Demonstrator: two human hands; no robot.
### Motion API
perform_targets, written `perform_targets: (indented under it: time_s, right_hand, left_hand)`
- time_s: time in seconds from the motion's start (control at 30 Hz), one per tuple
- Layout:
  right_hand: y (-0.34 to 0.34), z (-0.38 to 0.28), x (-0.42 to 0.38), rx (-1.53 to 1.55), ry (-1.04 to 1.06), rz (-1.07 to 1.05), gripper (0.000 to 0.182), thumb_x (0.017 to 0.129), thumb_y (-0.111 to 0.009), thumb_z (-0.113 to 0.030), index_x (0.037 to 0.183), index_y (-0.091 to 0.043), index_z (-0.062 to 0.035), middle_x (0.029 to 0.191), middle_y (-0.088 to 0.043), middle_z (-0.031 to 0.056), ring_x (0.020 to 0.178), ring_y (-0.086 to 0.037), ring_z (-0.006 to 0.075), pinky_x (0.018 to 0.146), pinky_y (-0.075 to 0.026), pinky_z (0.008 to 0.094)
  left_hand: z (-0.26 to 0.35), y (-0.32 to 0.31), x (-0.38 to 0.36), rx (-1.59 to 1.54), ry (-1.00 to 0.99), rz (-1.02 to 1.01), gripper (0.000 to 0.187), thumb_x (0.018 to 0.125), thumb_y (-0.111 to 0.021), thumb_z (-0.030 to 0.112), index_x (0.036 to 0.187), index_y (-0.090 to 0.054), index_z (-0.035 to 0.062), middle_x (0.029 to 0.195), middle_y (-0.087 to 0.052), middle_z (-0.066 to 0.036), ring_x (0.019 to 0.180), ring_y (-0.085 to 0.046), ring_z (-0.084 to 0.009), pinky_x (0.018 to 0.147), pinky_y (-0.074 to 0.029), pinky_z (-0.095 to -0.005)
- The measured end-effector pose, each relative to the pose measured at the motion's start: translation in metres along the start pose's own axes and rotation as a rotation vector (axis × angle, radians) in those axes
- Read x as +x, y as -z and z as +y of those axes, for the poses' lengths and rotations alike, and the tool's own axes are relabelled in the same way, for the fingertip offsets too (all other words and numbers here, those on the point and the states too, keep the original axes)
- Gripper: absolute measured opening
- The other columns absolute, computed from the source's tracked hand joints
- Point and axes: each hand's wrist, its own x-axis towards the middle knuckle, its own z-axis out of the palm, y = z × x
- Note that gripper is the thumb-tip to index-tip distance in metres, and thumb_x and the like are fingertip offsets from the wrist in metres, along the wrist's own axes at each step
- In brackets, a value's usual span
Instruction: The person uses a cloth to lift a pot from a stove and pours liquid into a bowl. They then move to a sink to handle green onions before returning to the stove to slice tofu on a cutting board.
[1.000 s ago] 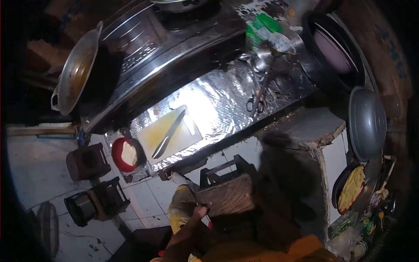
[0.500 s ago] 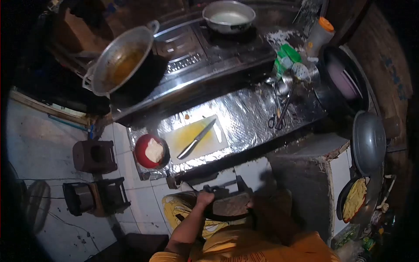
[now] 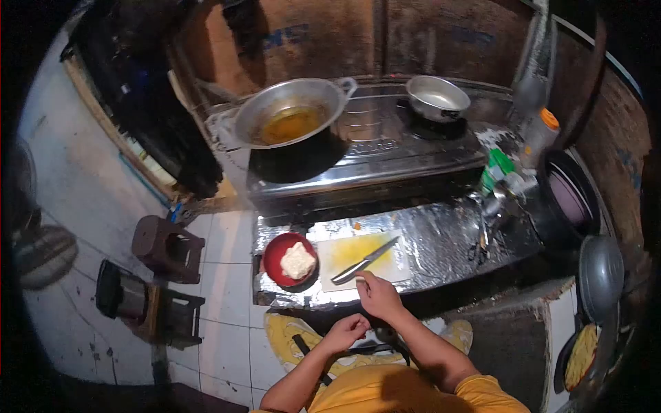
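My right hand (image 3: 378, 294) reaches to the lower edge of the white cutting board (image 3: 401, 266), its fingertips at the handle of a knife (image 3: 365, 261) lying diagonally there. Whether the fingers grip the handle is too small to tell. My left hand (image 3: 348, 332) hovers above my lap with its fingers curled together, and nothing shows in them. Yellow stains mark the board. Left of it stands a red bowl (image 3: 275, 258) holding a pale, doughy lump (image 3: 298, 261).
Behind the foil-covered counter (image 3: 441, 241) is a stove (image 3: 372, 155) with a large wok (image 3: 289, 117) of yellowish liquid and a smaller pot (image 3: 438, 98). At right are a black tub (image 3: 568, 193) and a grey lid (image 3: 600, 279). Stools (image 3: 167, 249) stand at left.
My right hand has moved from my lap up to the knife handle. My left hand has come off the dark object at my lap. The view has shifted, showing more of the back wall.
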Motion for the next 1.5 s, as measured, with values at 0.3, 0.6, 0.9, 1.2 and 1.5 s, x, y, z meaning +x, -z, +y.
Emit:
perform_targets:
  time_s: [0.3,0.6,0.9,1.2,1.5]
  right_hand:
    - [-0.029,-0.013,0.038,-0.46,-0.138,-0.126,0.029,0.09,-0.05,-0.031,0.104,-0.055,-0.0057,0.079,-0.067,0.0225,0.076,-0.067,0.042,0.071,-0.052,0.0526]
    - [0.009,-0.008,-0.03,0.031,-0.135,0.192,0.023,0.083,-0.064,-0.026,0.101,-0.066,-0.0124,0.072,-0.067,0.0148,0.071,-0.068,0.0313,0.066,-0.051,0.0402]
    - [0.039,-0.001,-0.123,0.243,-0.14,0.225,0.017,0.088,-0.065,-0.018,0.102,-0.067,-0.0079,0.066,-0.064,0.0047,0.06,-0.06,0.0098,0.058,-0.048,0.0282]
    - [0.06,0.003,-0.152,0.346,-0.141,0.219,0.013,0.089,-0.064,-0.013,0.1,-0.067,-0.0076,0.068,-0.066,0.0009,0.06,-0.059,0.0044,0.054,-0.046,0.0241]
    - [0.057,0.008,-0.116,0.446,-0.08,0.178,0.015,0.089,-0.064,-0.013,0.102,-0.066,-0.0059,0.077,-0.07,0.0045,0.069,-0.067,0.0093,0.059,-0.051,0.0253]
  left_hand:
    - [0.02,0.08,-0.045,0.047,-0.29,0.598,0.015,0.094,-0.06,0.016,0.105,-0.06,0.0055,0.077,-0.059,0.001,0.066,-0.058,-0.0078,0.061,-0.048,-0.0238]
    - [0.091,0.161,-0.005,0.945,-0.337,0.889,0.035,0.081,-0.063,0.03,0.108,-0.063,0.007,0.106,-0.065,-0.019,0.102,-0.06,-0.0365,0.086,-0.048,-0.0486]
    - [0.123,0.137,0.005,1.27,0.164,0.667,0.074,0.077,-0.064,0.053,0.133,-0.047,0.0076,0.122,-0.063,-0.02,0.115,-0.059,-0.0379,0.104,-0.033,-0.0532]
    - [0.113,0.14,0.029,1.121,0.069,0.847,0.076,0.069,-0.077,0.043,0.129,-0.052,0.0032,0.121,-0.063,-0.018,0.115,-0.058,-0.0375,0.101,-0.041,-0.0489]
    - [0.105,0.154,0.049,0.895,0.071,0.824,0.059,0.066,-0.077,0.027,0.115,-0.059,-0.0018,0.114,-0.064,-0.025,0.109,-0.062,-0.0376,0.094,-0.047,-0.0439]
